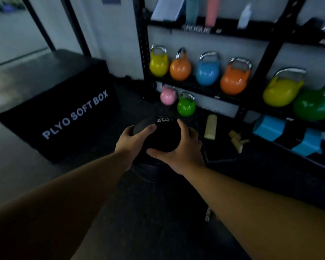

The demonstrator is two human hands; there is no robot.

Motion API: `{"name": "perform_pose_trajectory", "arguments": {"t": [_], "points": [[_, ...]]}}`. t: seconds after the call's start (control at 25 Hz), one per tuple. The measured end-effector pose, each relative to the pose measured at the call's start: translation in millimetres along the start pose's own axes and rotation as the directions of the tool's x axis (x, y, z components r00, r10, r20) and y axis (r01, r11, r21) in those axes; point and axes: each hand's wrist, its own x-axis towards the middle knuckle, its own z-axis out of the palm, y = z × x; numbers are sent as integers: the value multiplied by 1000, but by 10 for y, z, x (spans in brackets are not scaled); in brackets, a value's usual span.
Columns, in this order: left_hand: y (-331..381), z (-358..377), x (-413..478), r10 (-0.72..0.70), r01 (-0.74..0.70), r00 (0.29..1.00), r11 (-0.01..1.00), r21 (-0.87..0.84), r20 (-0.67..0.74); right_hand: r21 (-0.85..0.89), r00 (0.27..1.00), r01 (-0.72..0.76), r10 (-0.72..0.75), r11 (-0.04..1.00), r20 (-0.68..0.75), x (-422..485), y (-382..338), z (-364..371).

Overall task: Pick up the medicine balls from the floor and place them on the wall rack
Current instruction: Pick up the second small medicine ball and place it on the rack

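A black medicine ball (162, 136) marked "3 kg" is gripped between both my hands in the middle of the view. My left hand (134, 139) clasps its left side and my right hand (182, 149) cups its right and underside. Directly beneath it lies another dark round object (148, 170) on the floor, too dim to identify. The black wall rack (266, 53) stands ahead and to the right, its shelves carrying coloured kettlebells.
A black box labelled "PLYO SOFT BOX" (64, 109) sits on the floor to the left. Pink (168, 95) and green (186, 106) kettlebells stand on the floor by the rack. A pale roller (210, 127) and blue blocks (287, 136) lie on the right.
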Motion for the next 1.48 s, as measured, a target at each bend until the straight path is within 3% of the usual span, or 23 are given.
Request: {"name": "perform_pose_trajectory", "arguments": {"t": [0.16,0.32,0.56,0.84,1.08,1.16,1.48], "points": [[1753,339,-497,171,-170,983,985,-17,71,69,976,73,-57,995,-211,107,-816,-1476],[3355,865,-1222,326,-328,935,945,-7,140,148,908,152,-79,977,-411,97,-1356,-2958],[5223,1923,-2327,553,-545,805,833,-99,217,125,776,275,-143,953,-614,-41,-1756,-5181],[6475,3279,-3209,693,-660,648,718,-221,315,-10,669,278,-201,960,-715,-118,-1616,-7221],[7162,4685,-3206,746,-693,551,659,-294,373,-87,561,261,-224,961,-797,440,-1083,-8425],[7407,5205,-2975,761,-691,535,644,-329,366,-119,537,267,-251,956,-805,822,-891,-8793],[8326,7065,-1928,753,-696,544,651,-303,370,-105,560,220,-214,970,-801,2589,-102,-9978]]}}
